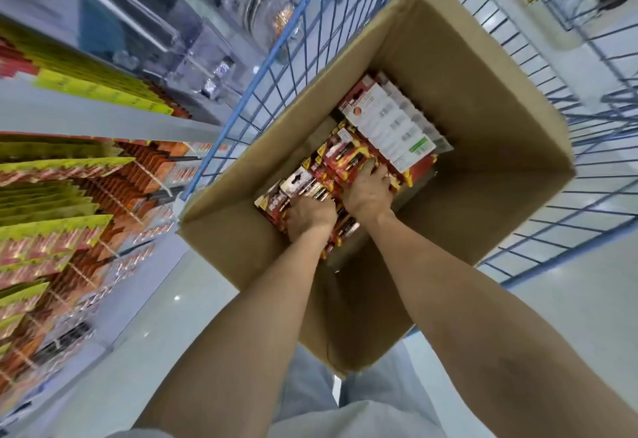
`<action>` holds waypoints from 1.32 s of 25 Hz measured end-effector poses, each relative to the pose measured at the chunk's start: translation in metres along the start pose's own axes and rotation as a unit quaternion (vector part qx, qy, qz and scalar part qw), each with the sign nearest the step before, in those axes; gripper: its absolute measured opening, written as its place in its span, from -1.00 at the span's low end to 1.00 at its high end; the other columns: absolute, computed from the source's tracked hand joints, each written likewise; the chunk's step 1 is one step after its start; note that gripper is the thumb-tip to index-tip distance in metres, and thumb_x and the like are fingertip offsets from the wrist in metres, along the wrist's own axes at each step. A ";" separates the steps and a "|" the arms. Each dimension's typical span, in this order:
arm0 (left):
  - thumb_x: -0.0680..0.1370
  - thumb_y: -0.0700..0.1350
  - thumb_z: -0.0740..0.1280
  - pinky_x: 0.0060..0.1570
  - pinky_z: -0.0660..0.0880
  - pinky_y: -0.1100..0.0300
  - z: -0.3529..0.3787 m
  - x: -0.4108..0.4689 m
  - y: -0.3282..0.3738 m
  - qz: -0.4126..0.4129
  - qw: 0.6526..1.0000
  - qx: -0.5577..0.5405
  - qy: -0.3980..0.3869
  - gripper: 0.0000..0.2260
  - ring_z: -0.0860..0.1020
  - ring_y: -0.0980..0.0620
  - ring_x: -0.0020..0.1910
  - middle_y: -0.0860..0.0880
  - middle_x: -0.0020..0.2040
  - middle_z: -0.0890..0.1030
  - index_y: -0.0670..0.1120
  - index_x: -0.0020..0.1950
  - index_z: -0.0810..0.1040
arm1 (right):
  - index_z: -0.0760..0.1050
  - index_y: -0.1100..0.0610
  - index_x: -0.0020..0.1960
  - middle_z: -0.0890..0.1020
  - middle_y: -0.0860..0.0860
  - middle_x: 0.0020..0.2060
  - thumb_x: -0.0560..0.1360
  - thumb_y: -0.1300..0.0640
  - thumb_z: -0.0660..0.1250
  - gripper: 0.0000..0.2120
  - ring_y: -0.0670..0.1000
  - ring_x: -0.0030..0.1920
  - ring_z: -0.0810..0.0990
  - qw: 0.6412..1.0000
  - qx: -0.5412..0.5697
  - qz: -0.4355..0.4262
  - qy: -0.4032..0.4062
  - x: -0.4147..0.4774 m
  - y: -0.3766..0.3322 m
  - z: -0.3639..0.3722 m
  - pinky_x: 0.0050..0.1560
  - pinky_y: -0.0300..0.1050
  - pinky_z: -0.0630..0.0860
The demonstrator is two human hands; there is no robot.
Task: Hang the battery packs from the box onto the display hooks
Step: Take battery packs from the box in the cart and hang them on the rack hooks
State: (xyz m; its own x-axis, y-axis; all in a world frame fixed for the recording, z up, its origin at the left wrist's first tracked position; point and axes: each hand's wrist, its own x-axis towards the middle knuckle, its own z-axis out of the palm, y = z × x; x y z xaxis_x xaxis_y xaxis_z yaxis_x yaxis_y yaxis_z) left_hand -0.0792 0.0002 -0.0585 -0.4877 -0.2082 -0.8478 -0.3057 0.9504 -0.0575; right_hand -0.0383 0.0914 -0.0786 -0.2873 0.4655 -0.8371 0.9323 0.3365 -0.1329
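Note:
An open cardboard box (476, 99) stands in a blue wire cart, its bottom covered with red and yellow battery packs (341, 158). A stack of packs lies back side up, white (393, 126), at the far end. Both my arms reach down into the box. My left hand (310, 215) grips a bunch of packs at the near left. My right hand (367, 189) closes over packs in the middle. The display hooks (138, 178) run along the left, loaded with hanging red and yellow packs.
The blue wire cart (262, 68) surrounds the box and stands close to the display. A grey shelf upright (103, 120) crosses the left side. Glossy white floor (569, 299) lies around the cart. Another wire rack (587, 6) is at the top right.

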 end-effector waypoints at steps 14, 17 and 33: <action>0.66 -0.28 0.30 0.31 0.51 -0.10 0.005 0.001 0.004 -0.073 0.950 -0.303 0.031 -0.58 0.55 -0.24 0.36 -0.24 0.40 0.52 -0.20 0.50 0.28 | 0.01 0.18 0.57 0.33 0.21 0.48 0.41 -0.17 0.56 0.03 0.26 0.52 0.29 0.992 0.077 0.088 0.044 -0.003 0.000 0.015 0.50 0.21 0.32; 0.67 -0.29 0.27 0.33 0.50 -0.05 -0.006 -0.004 0.002 -0.030 0.961 -0.272 0.038 -0.57 0.55 -0.19 0.37 -0.18 0.41 0.54 -0.13 0.53 0.36 | 0.31 0.14 0.45 0.53 0.11 0.25 0.48 -0.04 0.53 -0.32 0.21 0.39 0.47 0.988 0.139 0.069 0.014 -0.009 0.001 0.016 0.31 0.03 0.45; 0.62 -0.16 0.41 -0.27 0.61 0.30 -0.148 -0.167 -0.043 0.266 0.896 -0.327 -0.137 -0.82 0.73 0.16 -0.22 0.12 -0.17 0.75 0.14 -0.04 0.64 | 0.64 -0.06 0.10 0.76 -0.04 -0.01 0.52 0.38 0.34 -0.64 0.08 0.08 0.73 0.837 0.535 -0.109 0.032 -0.214 0.019 -0.110 0.09 0.10 0.65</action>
State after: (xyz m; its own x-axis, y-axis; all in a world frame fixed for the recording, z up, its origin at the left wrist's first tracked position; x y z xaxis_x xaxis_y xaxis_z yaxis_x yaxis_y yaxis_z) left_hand -0.1056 -0.0399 0.1639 -0.5154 0.3835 -0.7663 -0.5471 0.5411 0.6387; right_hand 0.0165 0.0883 0.1566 -0.4559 0.5421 -0.7059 0.5097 -0.4911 -0.7064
